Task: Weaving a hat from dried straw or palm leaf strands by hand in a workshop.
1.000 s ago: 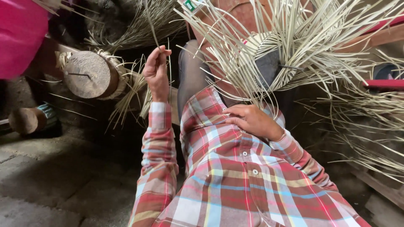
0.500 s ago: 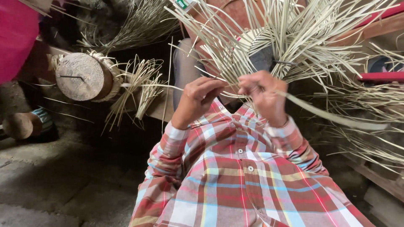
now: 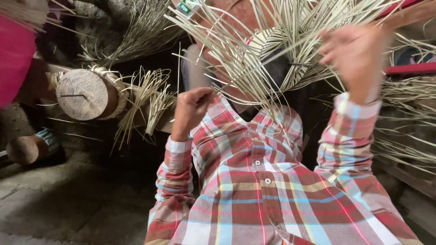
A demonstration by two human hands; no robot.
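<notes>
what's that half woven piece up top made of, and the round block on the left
The woven piece looks like dried straw or palm fibre: pale, matte, flat thin strips, loose ends fanning out. The round block seems to be raw wood: dull brown, rough unvarnished end face with a crack.

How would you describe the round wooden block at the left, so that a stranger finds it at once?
Start from the plaid shirt and look left, past the left hand. There a thick log block shows its round, pale cut face, with straw strands bound around it. The smaller log end below has no straw.
</notes>
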